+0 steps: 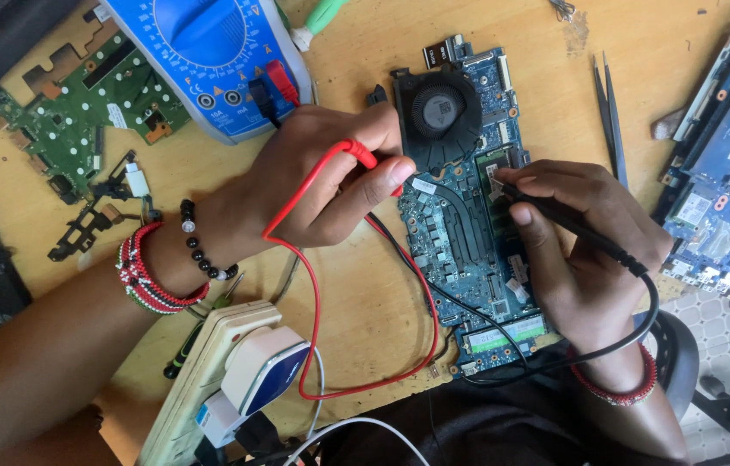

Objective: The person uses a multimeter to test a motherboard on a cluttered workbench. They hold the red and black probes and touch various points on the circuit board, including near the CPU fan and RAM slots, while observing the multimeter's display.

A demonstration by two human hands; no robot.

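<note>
Left hand [330,177] pinching red probe [365,157], right hand [585,250] gripping black probe [555,216], both tips on blue laptop board [468,224] mid-bench. Scuffed wooden table [365,293]: blue multimeter [209,60] top, green board [80,103] left, tweezers [611,112] right, power strip [227,380] near edge.

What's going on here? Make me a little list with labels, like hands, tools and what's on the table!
Left hand: left hand pinches the red probe at the blue circuit board's edge
Right hand: right hand holds the black probe, tip on the board
Board: blue circuit board with a round black fan, flat on the wooden table
Meter: blue multimeter at the top, leads plugged in
Nearby: green circuit board at left, tweezers at right, power strip in front
</note>
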